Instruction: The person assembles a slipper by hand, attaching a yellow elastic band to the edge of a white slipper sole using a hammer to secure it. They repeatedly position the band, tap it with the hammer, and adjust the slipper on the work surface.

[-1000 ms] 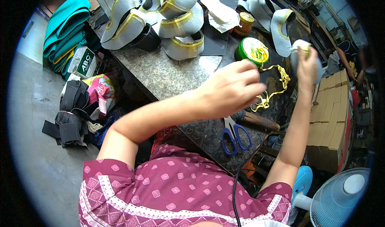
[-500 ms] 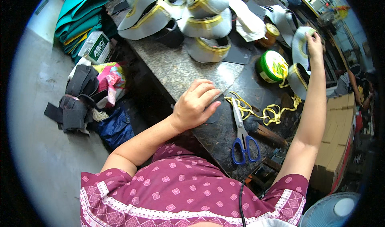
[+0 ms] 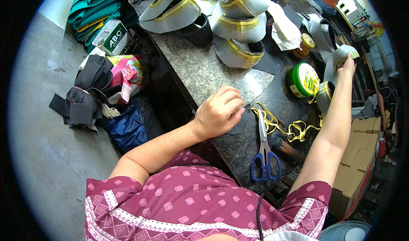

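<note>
At the far right of the worktop (image 3: 279, 99), I have the right hand (image 3: 347, 67) stretched out, fingers closed on the upper rim of a curved grey piece (image 3: 333, 67). The left hand (image 3: 220, 113) rests loosely curled at the near edge; I can't see into its palm, so whether it holds anything I cannot tell.

My first worry is the right forearm. A smaller piece (image 3: 325, 98) stands just beside it, partly hidden, with the open green tub (image 3: 295, 81) near; a low sweep back toward the body could tip either one. The rim grip also looks to be at one end of the curved piece, so it might swing round and bump the other grey parts (image 3: 320, 32) beyond it.

Closer in, the scissors (image 3: 264, 145) have their blades over the tangled yellow strip (image 3: 298, 132), and part of that tangle lies toward the tub. If a sleeve or finger snagged the strip, the scissors could be dragged, perhaps off the edge near their handles. A hard knock might also topple the stacked grey shells (image 3: 238, 28).
</note>
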`<state>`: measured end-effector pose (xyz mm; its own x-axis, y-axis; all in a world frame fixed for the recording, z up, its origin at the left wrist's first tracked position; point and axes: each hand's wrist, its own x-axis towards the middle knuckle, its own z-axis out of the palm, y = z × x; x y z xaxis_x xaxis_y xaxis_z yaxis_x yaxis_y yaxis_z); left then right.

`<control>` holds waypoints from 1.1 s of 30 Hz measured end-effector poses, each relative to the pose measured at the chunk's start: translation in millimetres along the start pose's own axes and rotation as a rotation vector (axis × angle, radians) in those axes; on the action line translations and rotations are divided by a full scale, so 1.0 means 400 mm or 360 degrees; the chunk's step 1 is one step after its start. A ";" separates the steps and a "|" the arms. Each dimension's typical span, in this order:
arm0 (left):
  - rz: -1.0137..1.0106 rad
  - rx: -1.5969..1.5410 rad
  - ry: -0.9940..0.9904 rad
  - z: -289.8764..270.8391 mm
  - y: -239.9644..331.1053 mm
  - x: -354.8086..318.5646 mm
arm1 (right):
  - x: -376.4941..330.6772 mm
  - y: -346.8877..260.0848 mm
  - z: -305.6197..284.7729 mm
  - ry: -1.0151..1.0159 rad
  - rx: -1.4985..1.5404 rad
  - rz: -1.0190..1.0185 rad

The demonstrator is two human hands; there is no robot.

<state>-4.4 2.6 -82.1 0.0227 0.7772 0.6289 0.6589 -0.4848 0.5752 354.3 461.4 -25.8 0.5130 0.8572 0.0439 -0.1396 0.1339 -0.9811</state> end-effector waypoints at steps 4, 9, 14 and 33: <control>0.0014 0.0020 -0.0013 0.001 -0.001 0.001 | 0.001 -0.034 -0.033 -0.0189 0.0300 0.0067; 0.0006 0.0017 -0.0015 0.005 -0.003 -0.001 | -0.013 -0.029 -0.094 -0.0537 0.0261 0.0008; 0.0022 0.0041 -0.0021 0.005 -0.001 0.000 | -0.039 -0.030 -0.123 -0.0705 -0.0157 0.0147; -0.0009 0.0072 -0.0047 0.005 0.002 0.001 | -0.059 0.026 -0.055 -0.0578 -0.0468 0.0080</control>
<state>-2.3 3.3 -82.2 0.0407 0.7917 0.6095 0.6924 -0.4622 0.5541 359.3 431.6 -41.2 0.1748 0.9846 0.0068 0.1163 -0.0138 -0.9931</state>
